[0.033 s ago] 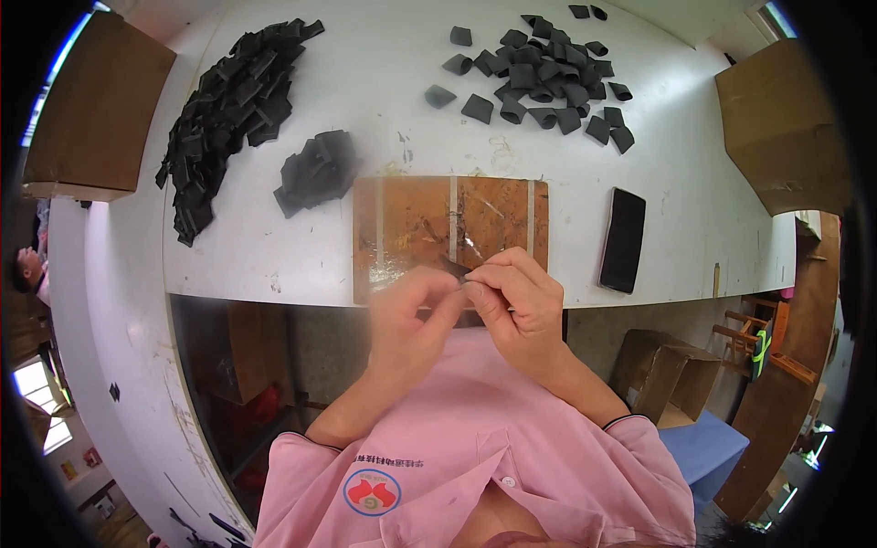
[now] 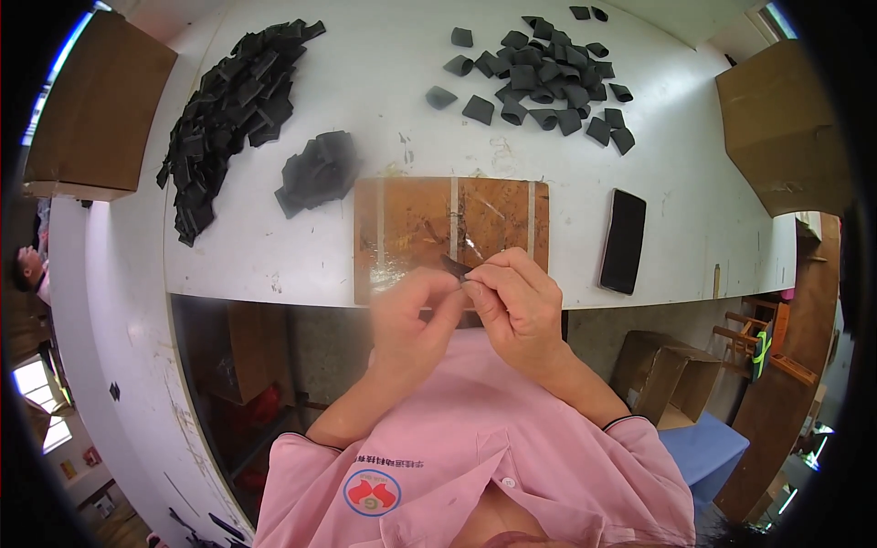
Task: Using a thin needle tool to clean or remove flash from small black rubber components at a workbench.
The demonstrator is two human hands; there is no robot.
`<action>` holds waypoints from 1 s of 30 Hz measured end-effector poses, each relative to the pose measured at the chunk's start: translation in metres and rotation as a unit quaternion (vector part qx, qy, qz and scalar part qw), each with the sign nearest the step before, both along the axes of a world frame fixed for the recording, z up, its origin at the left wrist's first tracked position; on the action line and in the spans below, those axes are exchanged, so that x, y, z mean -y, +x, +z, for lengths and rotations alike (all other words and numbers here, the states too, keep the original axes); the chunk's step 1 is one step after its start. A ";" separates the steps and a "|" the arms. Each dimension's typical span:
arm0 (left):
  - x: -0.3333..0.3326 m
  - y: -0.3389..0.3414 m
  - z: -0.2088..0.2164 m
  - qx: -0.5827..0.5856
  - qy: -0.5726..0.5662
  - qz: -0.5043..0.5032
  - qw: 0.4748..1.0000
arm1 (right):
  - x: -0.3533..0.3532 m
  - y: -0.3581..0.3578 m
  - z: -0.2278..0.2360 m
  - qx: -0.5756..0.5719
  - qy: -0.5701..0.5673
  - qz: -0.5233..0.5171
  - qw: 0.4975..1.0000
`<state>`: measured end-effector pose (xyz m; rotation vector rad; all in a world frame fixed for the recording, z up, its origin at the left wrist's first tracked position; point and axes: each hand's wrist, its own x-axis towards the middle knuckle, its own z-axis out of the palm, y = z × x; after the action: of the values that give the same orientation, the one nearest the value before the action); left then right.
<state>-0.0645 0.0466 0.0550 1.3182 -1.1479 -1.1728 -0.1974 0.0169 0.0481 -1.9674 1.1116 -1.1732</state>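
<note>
My left hand (image 2: 413, 315) and my right hand (image 2: 521, 306) meet at the front edge of the board, both closed with the fingertips pinched together. Between them they hold a small black piece (image 2: 454, 266), like those lying on the table; most of it is hidden by the fingers. Just beyond my hands lies a brown wooden board (image 2: 411, 219) with pale strips across it and dark smears. A small heap of flat black pieces (image 2: 318, 173) sits to the left of the board. Farther right, short black tube-like loops (image 2: 523, 77) are scattered in a pile.
A long pile of flat black pieces (image 2: 237, 105) curves along the white table (image 2: 393, 100) at left. To the board's right lies a black phone (image 2: 623, 241). Cardboard boxes stand at far left (image 2: 102, 105) and far right (image 2: 784, 123); an open carton (image 2: 665, 374) sits below the table edge.
</note>
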 end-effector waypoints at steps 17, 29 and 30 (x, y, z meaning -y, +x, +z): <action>0.004 0.011 0.010 -0.339 0.098 -0.001 0.936 | 0.010 -0.001 0.001 0.326 0.433 0.092 0.835; 0.029 0.032 0.041 -0.588 0.083 -0.030 0.804 | 0.051 0.013 0.059 0.223 0.382 0.215 0.871; 0.029 0.038 0.045 -0.728 0.079 -0.130 0.668 | 0.060 0.015 0.066 0.262 0.413 0.231 0.841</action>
<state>-0.0268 0.0180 0.1005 -0.0282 0.0269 -1.9278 -0.1825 -0.0435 0.1139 -1.0477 0.6209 -0.7042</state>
